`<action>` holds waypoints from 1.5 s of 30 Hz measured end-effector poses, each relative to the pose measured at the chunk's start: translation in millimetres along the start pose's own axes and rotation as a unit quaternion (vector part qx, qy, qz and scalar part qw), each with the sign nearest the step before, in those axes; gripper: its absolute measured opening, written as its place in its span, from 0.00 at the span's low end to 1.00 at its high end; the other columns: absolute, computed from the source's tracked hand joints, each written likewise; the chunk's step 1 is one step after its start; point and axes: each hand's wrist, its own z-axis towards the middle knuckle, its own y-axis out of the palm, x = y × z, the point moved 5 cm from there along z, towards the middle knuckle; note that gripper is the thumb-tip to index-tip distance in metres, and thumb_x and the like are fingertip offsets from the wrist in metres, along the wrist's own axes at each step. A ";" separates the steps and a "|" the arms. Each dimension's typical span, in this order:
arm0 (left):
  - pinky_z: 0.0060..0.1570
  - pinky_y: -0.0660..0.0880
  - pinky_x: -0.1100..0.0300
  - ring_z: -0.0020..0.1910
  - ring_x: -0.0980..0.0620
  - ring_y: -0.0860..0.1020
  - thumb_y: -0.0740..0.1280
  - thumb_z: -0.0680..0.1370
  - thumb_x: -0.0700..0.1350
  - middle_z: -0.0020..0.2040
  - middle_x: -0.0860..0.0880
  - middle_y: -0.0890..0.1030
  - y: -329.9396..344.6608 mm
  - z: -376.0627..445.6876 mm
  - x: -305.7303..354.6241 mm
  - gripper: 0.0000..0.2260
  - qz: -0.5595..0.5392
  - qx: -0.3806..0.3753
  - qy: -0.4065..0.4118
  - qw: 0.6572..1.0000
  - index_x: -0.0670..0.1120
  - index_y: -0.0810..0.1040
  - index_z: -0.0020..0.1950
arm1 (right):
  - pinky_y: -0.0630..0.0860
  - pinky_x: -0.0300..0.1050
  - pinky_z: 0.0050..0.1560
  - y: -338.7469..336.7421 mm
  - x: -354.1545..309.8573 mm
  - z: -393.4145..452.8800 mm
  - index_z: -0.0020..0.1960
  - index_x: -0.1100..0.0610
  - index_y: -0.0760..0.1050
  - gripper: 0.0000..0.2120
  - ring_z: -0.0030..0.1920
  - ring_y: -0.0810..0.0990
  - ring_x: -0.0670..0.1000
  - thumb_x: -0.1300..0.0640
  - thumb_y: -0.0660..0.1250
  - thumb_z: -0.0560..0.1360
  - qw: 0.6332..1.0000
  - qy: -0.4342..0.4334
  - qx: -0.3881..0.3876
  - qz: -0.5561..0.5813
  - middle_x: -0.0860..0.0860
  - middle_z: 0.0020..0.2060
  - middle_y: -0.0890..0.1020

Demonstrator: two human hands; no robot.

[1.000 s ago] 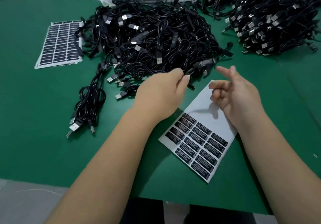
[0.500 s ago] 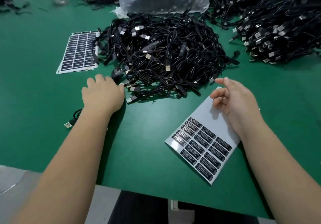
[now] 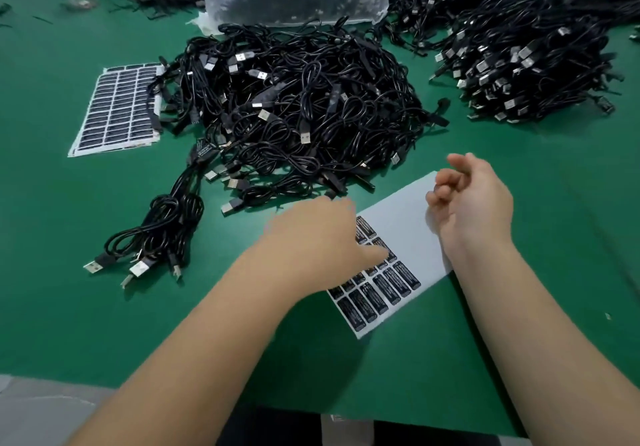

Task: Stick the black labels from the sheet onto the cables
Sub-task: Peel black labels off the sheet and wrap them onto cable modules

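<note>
Blurred L hand [image 3: 322, 238] over label sheet [image 3: 405, 217], grip unclear; R hand [image 3: 474, 203] loosely curled, w/ nothing in it.

Bare table [image 3: 52, 307] along the near edge and left side. Cable heap [image 3: 294, 106] blocks the middle; small bundle [image 3: 156, 238] lies left of my reach; second heap [image 3: 526, 58] fills the far right corner.

Two bare forearms, no sleeves, no watch, no rings or gloves showing; left hand [image 3: 313, 234] motion-blurred at the fingers, right hand [image 3: 476, 203] sharp, short plain nails just visible on its fingertips.
</note>
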 end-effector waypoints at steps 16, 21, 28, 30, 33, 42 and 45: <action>0.37 0.72 0.65 0.44 0.60 0.75 0.78 0.68 0.49 0.48 0.59 0.74 4.9 36.8 -16.8 0.32 -0.277 0.039 0.029 0.960 0.59 0.68 0.68 | 0.63 0.37 0.25 -3.2 -6.5 0.7 0.40 0.55 0.74 0.09 0.21 0.67 0.44 0.58 0.60 0.77 0.998 -0.044 0.021 -0.028 0.46 0.23 0.75; 0.60 0.71 0.58 0.52 0.58 0.81 0.75 0.71 0.41 0.47 0.56 0.85 8.9 38.7 -24.9 0.29 -0.447 -0.065 0.036 0.892 0.56 0.71 0.69 | 0.69 0.37 0.30 12.7 -16.1 -13.6 0.39 0.54 0.77 0.10 0.25 0.69 0.45 0.60 0.62 0.77 0.978 -0.139 -0.101 -0.121 0.46 0.26 0.76; 0.43 0.81 0.56 0.44 0.49 0.83 0.64 0.77 0.31 0.49 0.45 0.85 7.6 42.5 -25.5 0.24 -0.586 -0.102 0.064 0.801 0.49 0.69 0.70 | 0.72 0.29 0.39 25.4 -18.1 -31.0 0.40 0.41 0.80 0.08 0.38 0.77 0.39 0.55 0.70 0.72 0.801 -0.286 -0.238 -0.469 0.39 0.38 0.81; 0.41 0.81 0.57 0.44 0.50 0.83 0.62 0.77 0.30 0.50 0.44 0.85 7.1 43.2 -25.5 0.25 -0.597 -0.101 0.073 0.793 0.50 0.68 0.71 | 0.73 0.30 0.42 27.2 -12.4 -29.8 0.41 0.41 0.80 0.07 0.40 0.77 0.39 0.54 0.71 0.72 0.763 -0.289 -0.239 -0.527 0.40 0.41 0.80; 0.42 0.79 0.60 0.44 0.52 0.83 0.61 0.77 0.28 0.51 0.45 0.85 6.9 42.9 -24.7 0.26 -0.596 -0.087 0.095 0.793 0.51 0.68 0.71 | 0.72 0.29 0.43 27.5 -8.0 -28.9 0.42 0.40 0.80 0.07 0.40 0.77 0.37 0.53 0.73 0.71 0.762 -0.285 -0.241 -0.530 0.41 0.41 0.80; 0.63 0.71 0.62 0.55 0.58 0.81 0.63 0.80 0.36 0.51 0.53 0.85 6.9 43.7 -18.6 0.20 -0.544 -0.013 0.133 0.828 0.53 0.70 0.68 | 0.72 0.29 0.44 27.6 -7.0 -32.0 0.49 0.46 0.83 0.07 0.41 0.76 0.38 0.57 0.71 0.73 0.745 -0.315 -0.223 -0.545 0.40 0.43 0.80; 0.59 0.71 0.70 0.53 0.62 0.80 0.63 0.80 0.37 0.48 0.57 0.85 7.1 44.5 -16.6 0.20 -0.513 0.003 0.142 0.847 0.55 0.71 0.68 | 0.72 0.30 0.44 27.1 -9.6 -32.5 0.48 0.47 0.82 0.07 0.40 0.76 0.39 0.58 0.71 0.73 0.746 -0.318 -0.222 -0.542 0.41 0.42 0.79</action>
